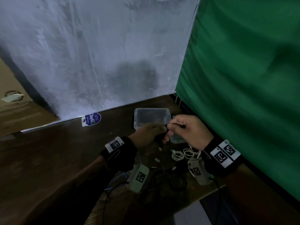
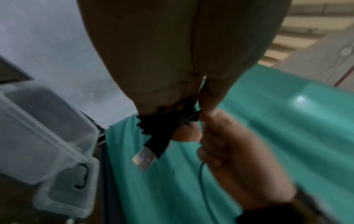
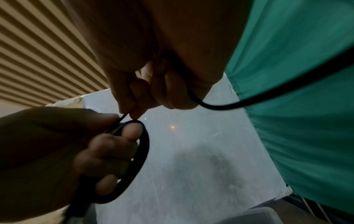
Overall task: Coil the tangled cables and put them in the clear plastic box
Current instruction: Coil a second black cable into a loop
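Observation:
My left hand [image 1: 151, 132] grips a coiled black cable [image 3: 142, 153], its loops wrapped round the fingers [image 3: 107, 163]; a USB plug [image 2: 144, 157] hangs below the coil [image 2: 159, 128]. My right hand [image 1: 186, 129] pinches the free end of the same black cable [image 3: 249, 97] right beside the left hand, above the table. The clear plastic box [image 1: 152, 117] stands open just behind both hands; in the left wrist view the box [image 2: 38, 136] is at the left. White cables [image 1: 183, 154] lie tangled on the table under my right wrist.
The box lid [image 1: 177, 138] lies on the table beside the box. More dark cables [image 1: 170, 177] lie near the table's front edge. A green curtain [image 1: 243, 78] hangs at the right and a white sheet [image 1: 97, 62] behind. A blue sticker [image 1: 92, 119] sits at the far edge.

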